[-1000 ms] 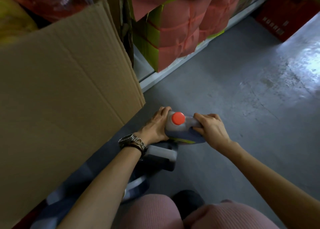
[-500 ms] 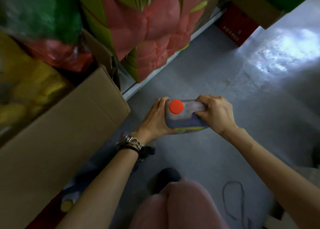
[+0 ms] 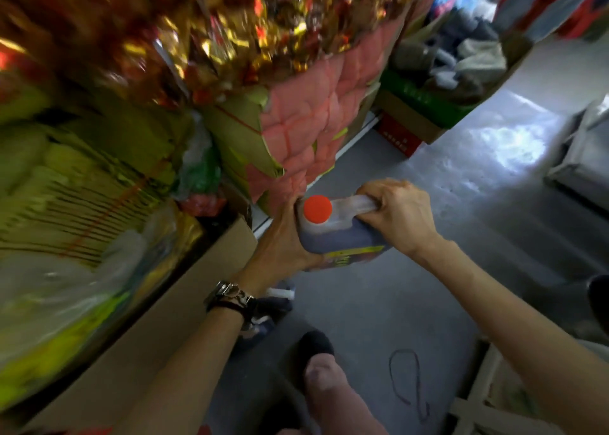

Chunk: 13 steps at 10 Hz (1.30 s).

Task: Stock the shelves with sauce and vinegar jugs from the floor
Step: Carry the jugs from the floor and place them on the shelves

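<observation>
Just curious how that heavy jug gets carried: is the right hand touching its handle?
Touching. The head view shows the right hand curled round the clear handle of the jug.

We look down on a grey concrete floor (image 3: 379, 303), with a bright patch of light at the far right. On it sit a large brown cardboard box (image 3: 158, 345) at left, a dark loop of cord (image 3: 418, 382) near our feet, a red box (image 3: 398, 136) farther off, and a pale wooden frame (image 3: 474, 408) at lower right. A low white shelf (image 3: 354, 139) carries pink wrapped bundles (image 3: 313, 131).
</observation>
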{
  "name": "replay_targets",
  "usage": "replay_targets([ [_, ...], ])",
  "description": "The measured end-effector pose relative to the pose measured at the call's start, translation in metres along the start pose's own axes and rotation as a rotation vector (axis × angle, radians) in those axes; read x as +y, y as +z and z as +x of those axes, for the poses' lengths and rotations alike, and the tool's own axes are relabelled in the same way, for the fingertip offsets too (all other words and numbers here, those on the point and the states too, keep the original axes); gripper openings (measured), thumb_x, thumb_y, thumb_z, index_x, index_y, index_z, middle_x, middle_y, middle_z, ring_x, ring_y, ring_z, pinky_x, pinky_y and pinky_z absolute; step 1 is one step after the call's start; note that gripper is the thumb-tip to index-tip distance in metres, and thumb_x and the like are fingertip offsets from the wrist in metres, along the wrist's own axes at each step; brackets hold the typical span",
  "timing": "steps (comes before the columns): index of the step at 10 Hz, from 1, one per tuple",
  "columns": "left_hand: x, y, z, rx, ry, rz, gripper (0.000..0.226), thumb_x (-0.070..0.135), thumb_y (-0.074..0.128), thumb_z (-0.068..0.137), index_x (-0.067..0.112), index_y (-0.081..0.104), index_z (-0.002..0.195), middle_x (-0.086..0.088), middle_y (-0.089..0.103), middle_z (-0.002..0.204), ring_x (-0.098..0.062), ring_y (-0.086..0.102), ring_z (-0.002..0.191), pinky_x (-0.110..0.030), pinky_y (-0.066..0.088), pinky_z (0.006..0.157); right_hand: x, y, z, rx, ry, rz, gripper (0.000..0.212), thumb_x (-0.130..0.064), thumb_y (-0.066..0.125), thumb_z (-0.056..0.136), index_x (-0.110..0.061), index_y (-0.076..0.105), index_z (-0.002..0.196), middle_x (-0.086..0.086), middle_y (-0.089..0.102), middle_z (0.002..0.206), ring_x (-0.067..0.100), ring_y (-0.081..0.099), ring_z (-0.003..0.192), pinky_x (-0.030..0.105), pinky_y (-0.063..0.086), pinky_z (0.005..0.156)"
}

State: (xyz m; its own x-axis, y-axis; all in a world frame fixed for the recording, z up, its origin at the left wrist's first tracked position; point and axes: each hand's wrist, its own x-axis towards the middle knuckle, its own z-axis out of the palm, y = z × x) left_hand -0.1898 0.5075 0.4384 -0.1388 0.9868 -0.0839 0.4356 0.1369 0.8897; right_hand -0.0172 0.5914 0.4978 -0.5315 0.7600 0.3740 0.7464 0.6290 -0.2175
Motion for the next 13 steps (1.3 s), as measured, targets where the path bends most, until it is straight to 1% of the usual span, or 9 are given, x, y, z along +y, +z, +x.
replay_targets([
  [1, 0.047, -0.036, -0.029, 0.034, 0.026, 0.069, 0.115, 0.033, 0.091, 0.055, 0.014, 0.022, 0.146, -0.008, 0.035, 0.147, -0.021, 0.036, 0.133, -0.023, 0.028, 0.104, -0.037, -0.067, 0.019, -0.005, -0.008, -0.029, 0.013, -0.025, 0.066, 0.059, -0.014, 0.065, 0.065, 0.004, 0.065, 0.063, 0.027, 0.062, 0.060, 0.027, 0.041, 0.056],
  [3, 0.120, -0.107, -0.071, 0.113, 0.104, -0.055, 0.089, 0.054, 0.083, 0.049, 0.024, 0.044, 0.124, -0.002, 0.052, 0.128, -0.018, 0.052, 0.118, -0.046, 0.044, 0.100, -0.092, -0.148, 0.042, 0.014, -0.019, 0.050, 0.020, -0.033, 0.059, 0.064, -0.014, 0.057, 0.063, 0.008, 0.061, 0.061, 0.030, 0.059, 0.062, 0.032, 0.039, 0.051],
  [4, 0.151, -0.144, -0.096, 0.164, 0.171, -0.018, 0.087, 0.028, 0.089, 0.055, 0.024, 0.043, 0.129, -0.001, 0.053, 0.129, -0.019, 0.052, 0.121, -0.040, 0.044, 0.101, -0.126, -0.185, 0.050, 0.015, -0.013, 0.151, 0.019, -0.036, 0.056, 0.064, -0.018, 0.056, 0.063, 0.007, 0.058, 0.060, 0.026, 0.052, 0.062, 0.030, 0.035, 0.053],
  [5, 0.173, -0.180, -0.124, 0.212, 0.239, -0.058, 0.087, 0.029, 0.090, 0.056, 0.041, 0.038, 0.124, 0.020, 0.050, 0.126, 0.012, 0.050, 0.114, -0.013, 0.045, 0.091, -0.161, -0.220, 0.061, 0.043, -0.085, 0.193, 0.019, -0.035, 0.056, 0.065, -0.019, 0.064, 0.070, 0.003, 0.058, 0.063, 0.018, 0.047, 0.063, 0.029, 0.034, 0.056],
  [7, 0.210, -0.235, -0.181, 0.423, 0.247, -0.042, 0.096, 0.020, 0.089, 0.057, 0.031, 0.035, 0.135, 0.024, 0.046, 0.126, 0.020, 0.046, 0.105, 0.003, 0.038, 0.080, -0.226, -0.267, 0.086, 0.025, -0.273, 0.270, 0.022, -0.034, 0.058, 0.068, -0.018, 0.069, 0.081, 0.002, 0.066, 0.073, 0.020, 0.059, 0.070, 0.033, 0.047, 0.061],
  [9, 0.233, -0.270, -0.239, 0.616, 0.211, -0.001, 0.097, 0.047, 0.084, 0.048, 0.027, 0.042, 0.134, 0.018, 0.053, 0.125, 0.010, 0.051, 0.109, -0.009, 0.046, 0.082, -0.286, -0.293, 0.104, -0.011, -0.472, 0.343, 0.011, -0.021, 0.067, 0.071, -0.026, 0.058, 0.067, -0.002, 0.061, 0.067, 0.018, 0.055, 0.068, 0.032, 0.043, 0.057],
  [11, 0.244, -0.283, -0.294, 0.847, 0.158, 0.055, 0.078, 0.048, 0.085, 0.049, 0.041, 0.049, 0.118, 0.019, 0.060, 0.118, 0.006, 0.055, 0.109, -0.026, 0.052, 0.088, -0.340, -0.297, 0.115, -0.054, -0.695, 0.416, 0.024, -0.032, 0.066, 0.067, -0.018, 0.070, 0.085, 0.002, 0.066, 0.075, 0.021, 0.060, 0.076, 0.030, 0.042, 0.061],
  [12, 0.252, -0.279, -0.320, 0.952, 0.116, 0.054, 0.083, 0.041, 0.086, 0.052, 0.033, 0.049, 0.125, 0.017, 0.060, 0.120, 0.001, 0.056, 0.113, -0.029, 0.051, 0.092, -0.365, -0.302, 0.112, -0.085, -0.799, 0.493, 0.023, -0.032, 0.063, 0.066, -0.014, 0.068, 0.078, 0.004, 0.065, 0.073, 0.021, 0.059, 0.074, 0.033, 0.046, 0.063],
  [13, 0.264, -0.266, -0.342, 1.088, 0.087, 0.071, 0.088, 0.033, 0.091, 0.054, 0.030, 0.046, 0.129, 0.020, 0.058, 0.121, 0.011, 0.055, 0.106, -0.011, 0.047, 0.082, -0.385, -0.307, 0.106, -0.093, -0.909, 0.559, 0.033, -0.037, 0.052, 0.057, -0.012, 0.065, 0.074, 0.004, 0.062, 0.066, 0.020, 0.058, 0.070, 0.032, 0.044, 0.060],
])
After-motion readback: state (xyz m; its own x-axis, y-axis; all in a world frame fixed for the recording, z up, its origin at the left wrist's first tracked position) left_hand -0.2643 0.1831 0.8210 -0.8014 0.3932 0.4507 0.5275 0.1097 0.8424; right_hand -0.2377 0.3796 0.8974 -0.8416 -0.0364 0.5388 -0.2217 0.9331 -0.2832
